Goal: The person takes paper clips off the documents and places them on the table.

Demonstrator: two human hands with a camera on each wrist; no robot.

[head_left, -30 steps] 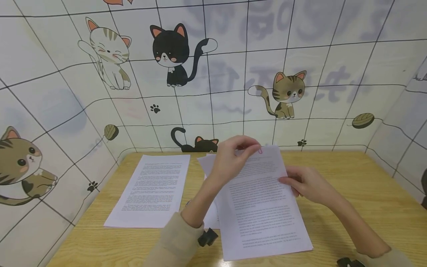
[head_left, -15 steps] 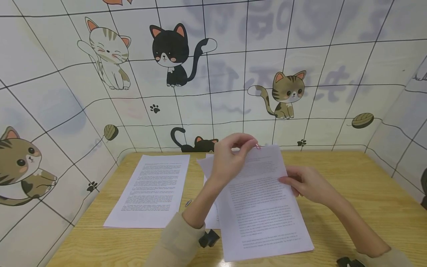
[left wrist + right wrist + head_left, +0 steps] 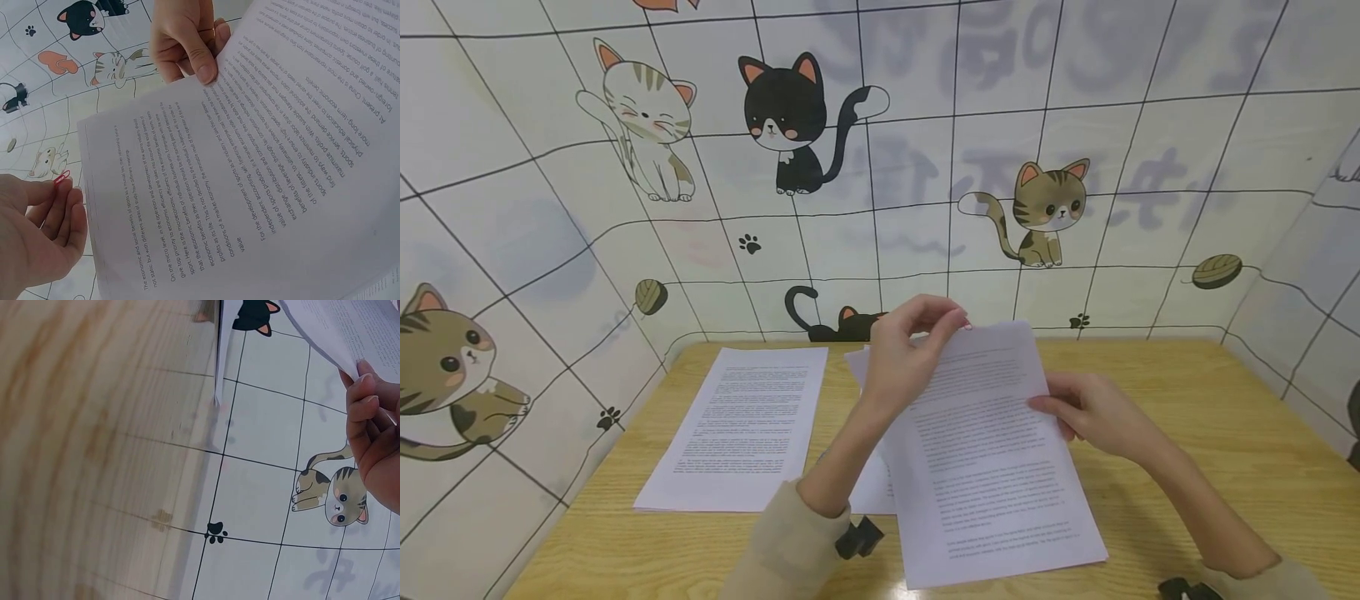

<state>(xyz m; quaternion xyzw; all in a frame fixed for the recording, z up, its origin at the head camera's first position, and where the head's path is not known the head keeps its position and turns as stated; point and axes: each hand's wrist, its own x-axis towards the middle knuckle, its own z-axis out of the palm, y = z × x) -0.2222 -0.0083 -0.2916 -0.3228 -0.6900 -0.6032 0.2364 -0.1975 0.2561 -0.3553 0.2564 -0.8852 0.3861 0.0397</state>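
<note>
A sheaf of printed sheets (image 3: 985, 450) is tilted up over the wooden table (image 3: 1187, 433). My right hand (image 3: 1060, 412) grips its right edge, thumb on top, and the left wrist view shows that hand (image 3: 187, 44) on the paper (image 3: 250, 175). My left hand (image 3: 951, 321) hovers at the sheaf's top left corner. In the left wrist view it (image 3: 44, 225) pinches a small pink paper clip (image 3: 61, 178), just clear of the paper's edge. In the head view the fingers hide the clip. The right wrist view shows my right hand (image 3: 375, 431) under the paper (image 3: 350, 331).
Another stack of printed sheets (image 3: 745, 425) lies flat on the table's left side. More loose sheets (image 3: 868, 483) lie under my left forearm. Cat-patterned walls (image 3: 880, 167) close in the back and both sides of the table.
The pink clip sat on the sheaf's top edge under my left fingers; now it is off the paper, pinched in my left hand, which drew slightly left. My right hand stayed put.
</note>
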